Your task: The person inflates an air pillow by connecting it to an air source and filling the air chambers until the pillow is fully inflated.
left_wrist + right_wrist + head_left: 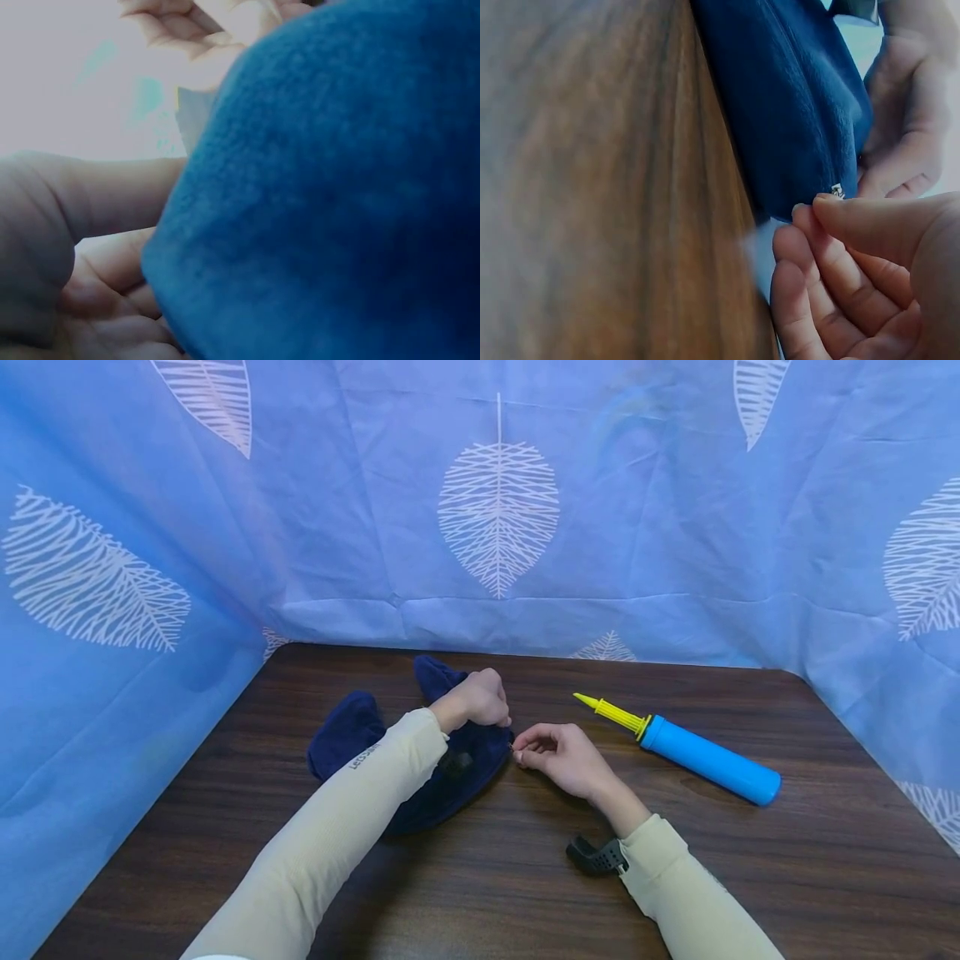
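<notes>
A dark navy, soft plush U-shaped neck pillow (442, 802) lies on the table, its two rounded ends pointing to the back left. My left hand (480, 697) grips its right-hand edge from above; in the left wrist view the plush fabric (315, 187) covers most of the fingers. Close beside, my right hand (558, 758) pinches between thumb and forefinger at the pillow's right edge. There, a small metal zipper pull (838, 191) shows right at the fingertips, at the end of a seam running along the pillow's side.
A hand pump (708, 758) with a bright blue barrel and yellow nozzle lies to the right, nozzle toward the back left. The dark wooden table (525, 893) is backed by a blue curtain (645, 527) with white leaf prints. A black strap (596, 856) is on my right wrist.
</notes>
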Demonstrator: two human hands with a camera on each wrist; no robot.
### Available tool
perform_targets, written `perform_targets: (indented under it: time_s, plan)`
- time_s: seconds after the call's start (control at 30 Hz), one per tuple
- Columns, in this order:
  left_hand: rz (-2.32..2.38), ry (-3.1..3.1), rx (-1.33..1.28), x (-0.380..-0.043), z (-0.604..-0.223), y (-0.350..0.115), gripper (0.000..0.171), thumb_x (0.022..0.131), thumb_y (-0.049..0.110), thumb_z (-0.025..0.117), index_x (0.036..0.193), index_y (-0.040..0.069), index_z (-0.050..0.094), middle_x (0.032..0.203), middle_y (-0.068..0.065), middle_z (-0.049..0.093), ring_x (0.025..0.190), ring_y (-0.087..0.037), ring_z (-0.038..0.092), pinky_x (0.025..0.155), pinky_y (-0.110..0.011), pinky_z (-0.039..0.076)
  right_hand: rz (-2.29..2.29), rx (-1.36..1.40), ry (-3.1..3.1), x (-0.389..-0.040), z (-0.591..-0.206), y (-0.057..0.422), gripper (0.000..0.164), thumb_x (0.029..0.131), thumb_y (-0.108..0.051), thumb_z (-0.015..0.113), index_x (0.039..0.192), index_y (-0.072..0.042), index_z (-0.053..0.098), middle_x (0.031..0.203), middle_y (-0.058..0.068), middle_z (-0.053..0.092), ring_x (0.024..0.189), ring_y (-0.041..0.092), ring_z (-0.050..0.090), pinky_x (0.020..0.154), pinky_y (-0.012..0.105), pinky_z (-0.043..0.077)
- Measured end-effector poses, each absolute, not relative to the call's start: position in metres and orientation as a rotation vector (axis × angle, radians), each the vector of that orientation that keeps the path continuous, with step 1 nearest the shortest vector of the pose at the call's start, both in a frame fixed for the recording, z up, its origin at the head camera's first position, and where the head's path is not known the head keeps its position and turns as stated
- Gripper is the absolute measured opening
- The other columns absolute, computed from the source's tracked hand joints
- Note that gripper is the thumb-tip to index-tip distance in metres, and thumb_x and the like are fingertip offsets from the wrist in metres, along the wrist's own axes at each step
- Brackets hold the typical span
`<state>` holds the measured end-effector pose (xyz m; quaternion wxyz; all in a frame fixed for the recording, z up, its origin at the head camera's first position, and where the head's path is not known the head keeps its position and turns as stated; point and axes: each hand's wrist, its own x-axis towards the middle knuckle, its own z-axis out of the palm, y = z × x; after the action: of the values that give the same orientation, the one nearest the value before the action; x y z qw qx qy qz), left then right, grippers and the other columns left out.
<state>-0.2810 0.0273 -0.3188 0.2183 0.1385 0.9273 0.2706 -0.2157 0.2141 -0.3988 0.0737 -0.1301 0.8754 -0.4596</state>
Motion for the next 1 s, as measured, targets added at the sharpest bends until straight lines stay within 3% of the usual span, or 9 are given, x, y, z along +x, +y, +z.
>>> perform_targets:
  time_s: [0.2, 0.43, 0.5, 0.57, 0.63, 0.7, 0.87, 1.0]
  plan:
    - [0.791, 2.562, 0.345, -0.28, -0.317, 0.027, 0.06, 0.104, 0.011, 0.069, 0.051, 0.016, 0.043, 0.049, 0.004, 0.028, 0.05, -0.014, 0.015, 0.056, -0.03, 0.027, -1.378, -0.462, 2.585, -0.208, -0.399, 0.209, 0.011, 0.104, -0.019, 0.072, 0.11, -0.013, 0.079, 0.104, 0.003, 0.078, 0.09, 0.02, 0.068, 0.087, 0.036, 0.057]
    - [0.798, 2.569, 0.334, -0.281, -0.317, 0.021, 0.05, 0.105, 0.014, 0.069, 0.057, 0.013, 0.056, 0.052, 0.003, 0.038, 0.051, -0.014, 0.027, 0.06, -0.03, 0.035, -1.388, -0.561, 2.507, -0.196, -0.4, 0.196, 0.01, 0.104, -0.017, 0.072, 0.108, -0.012, 0.08, 0.106, 0.004, 0.077, 0.094, 0.02, 0.068, 0.086, 0.033, 0.059]
    - [0.832, 2.573, 0.335, -0.279, -0.315, 0.017, 0.041, 0.104, 0.014, 0.07, 0.064, 0.011, 0.067, 0.063, 0.003, 0.053, 0.059, -0.014, 0.04, 0.065, -0.03, 0.039, -1.391, -0.557, 2.504, -0.195, -0.4, 0.194, 0.01, 0.104, -0.017, 0.072, 0.108, -0.012, 0.079, 0.105, 0.004, 0.077, 0.094, 0.02, 0.068, 0.086, 0.033, 0.058]
    - [0.878, 2.591, 0.344, -0.274, -0.312, 0.012, 0.026, 0.103, 0.014, 0.072, 0.078, 0.009, 0.079, 0.085, 0.0, 0.07, 0.076, -0.016, 0.056, 0.073, -0.031, 0.046, -1.395, -0.542, 2.503, -0.194, -0.401, 0.193, 0.01, 0.104, -0.018, 0.073, 0.108, -0.012, 0.079, 0.104, 0.004, 0.076, 0.093, 0.02, 0.068, 0.086, 0.033, 0.058]
    - [0.913, 2.638, 0.369, -0.268, -0.31, 0.007, 0.015, 0.101, 0.015, 0.075, 0.091, 0.009, 0.084, 0.108, -0.004, 0.077, 0.096, -0.021, 0.066, 0.081, -0.033, 0.052, -1.408, -0.53, 2.487, -0.194, -0.401, 0.193, 0.011, 0.104, -0.018, 0.073, 0.108, -0.011, 0.079, 0.105, 0.005, 0.076, 0.093, 0.02, 0.068, 0.086, 0.032, 0.058]
    - [0.929, 2.715, 0.392, -0.261, -0.308, 0.002, 0.01, 0.099, 0.016, 0.078, 0.096, 0.009, 0.085, 0.118, -0.007, 0.078, 0.105, -0.025, 0.068, 0.086, -0.036, 0.056, -1.417, -0.516, 2.475, -0.194, -0.401, 0.194, 0.011, 0.104, -0.019, 0.073, 0.108, -0.011, 0.08, 0.105, 0.005, 0.076, 0.094, 0.021, 0.068, 0.087, 0.032, 0.058]
    - [1.018, 2.848, 0.327, -0.239, -0.307, -0.01, 0.014, 0.093, 0.022, 0.087, 0.09, 0.01, 0.08, 0.099, -0.007, 0.076, 0.092, -0.026, 0.067, 0.084, -0.04, 0.059, -1.416, -0.488, 2.477, -0.194, -0.399, 0.195, 0.011, 0.103, -0.019, 0.074, 0.109, -0.011, 0.08, 0.106, 0.005, 0.077, 0.094, 0.021, 0.067, 0.089, 0.035, 0.057]
    - [1.141, 2.804, 0.209, -0.222, -0.313, -0.02, 0.023, 0.089, 0.025, 0.091, 0.096, 0.009, 0.076, 0.1, -0.006, 0.072, 0.096, -0.025, 0.064, 0.087, -0.041, 0.058, -1.396, -0.473, 2.491, -0.195, -0.397, 0.195, 0.011, 0.103, -0.02, 0.074, 0.109, -0.013, 0.08, 0.107, 0.004, 0.077, 0.093, 0.02, 0.066, 0.089, 0.036, 0.056]
